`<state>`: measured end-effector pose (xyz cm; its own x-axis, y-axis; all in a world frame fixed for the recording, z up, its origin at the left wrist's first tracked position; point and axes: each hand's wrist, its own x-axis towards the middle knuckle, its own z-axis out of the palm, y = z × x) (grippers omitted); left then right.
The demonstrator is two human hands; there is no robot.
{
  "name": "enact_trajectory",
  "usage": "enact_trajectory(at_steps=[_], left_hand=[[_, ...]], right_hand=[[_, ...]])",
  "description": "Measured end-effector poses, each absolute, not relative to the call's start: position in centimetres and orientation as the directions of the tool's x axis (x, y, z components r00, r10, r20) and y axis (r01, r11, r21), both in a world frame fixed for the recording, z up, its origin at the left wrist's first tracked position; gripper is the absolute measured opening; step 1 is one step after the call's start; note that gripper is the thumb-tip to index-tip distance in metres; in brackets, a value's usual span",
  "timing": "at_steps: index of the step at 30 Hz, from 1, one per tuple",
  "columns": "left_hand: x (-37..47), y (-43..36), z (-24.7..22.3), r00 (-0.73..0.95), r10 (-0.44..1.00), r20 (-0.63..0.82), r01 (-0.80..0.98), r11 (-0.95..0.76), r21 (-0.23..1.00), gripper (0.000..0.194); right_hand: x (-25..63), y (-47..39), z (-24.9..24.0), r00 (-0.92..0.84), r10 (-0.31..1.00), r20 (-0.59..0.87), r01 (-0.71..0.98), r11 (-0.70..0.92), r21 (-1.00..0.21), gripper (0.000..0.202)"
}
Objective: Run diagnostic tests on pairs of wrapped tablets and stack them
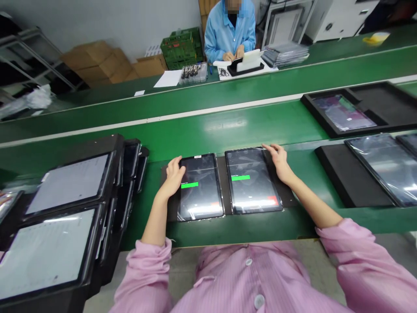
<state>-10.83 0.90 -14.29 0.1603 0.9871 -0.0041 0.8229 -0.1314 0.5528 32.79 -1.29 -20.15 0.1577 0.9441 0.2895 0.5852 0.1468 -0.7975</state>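
Two tablets lie side by side on a flat black foam board (221, 174). The left tablet (200, 195) and the right tablet (252, 182) both show a dark screen with a green bar and a small red patch. My left hand (175, 176) is closed at the upper left edge of the left tablet, thumb over the screen border, other fingers bent along the side. At the upper right corner of the right tablet, my right hand (279, 163) touches the edge with fingers stretched and apart.
Stacked black trays (112, 148) with lit tablets (52, 252) stand at the left. On the right are a black tray (374, 102) holding a tablet and another foam block (342, 178) with tablets. Across the green bench (182, 124) a person in blue (213, 34) works at a black holder (247, 69).
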Motion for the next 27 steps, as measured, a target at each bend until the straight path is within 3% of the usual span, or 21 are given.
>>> enact_trajectory(at_steps=[5,11,14,17,21,24,27], left_hand=[[-4.9,2.3,-11.2,0.411,0.91,-0.05,0.836,-0.355,0.419,0.052],[-2.5,0.5,-10.2,0.457,0.889,-0.031,0.853,-0.428,0.297,0.046],[-2.7,0.4,-10.7,0.417,0.909,-0.013,0.879,-0.4,0.258,0.053],[-3.1,0.7,-10.9,0.422,0.907,-0.005,0.886,-0.411,0.213,0.062],[-4.2,1.6,-9.6,0.526,0.85,-0.013,0.84,-0.517,0.164,0.043],[-4.7,3.1,-8.7,0.463,0.885,0.039,0.876,-0.464,0.134,0.047],[-5.1,4.4,-9.1,0.407,0.912,0.055,0.894,-0.41,0.179,0.056]], right_hand=[[31.9,2.6,-18.4,-0.009,0.987,0.162,0.741,0.116,-0.661,0.074],[31.7,1.8,-18.6,-0.146,0.938,0.313,0.748,0.312,-0.586,0.078],[31.6,1.7,-18.6,-0.151,0.945,0.289,0.754,0.299,-0.585,0.068],[31.4,2.4,-18.1,-0.107,0.971,0.215,0.733,0.224,-0.643,0.059],[31.5,4.9,-16.9,-0.122,0.986,0.116,0.577,0.166,-0.8,0.051],[31.7,7.6,-16.1,-0.198,0.98,0.036,0.54,0.139,-0.83,0.044],[31.9,9.5,-15.7,-0.281,0.954,-0.108,0.547,0.067,-0.834,0.041]])
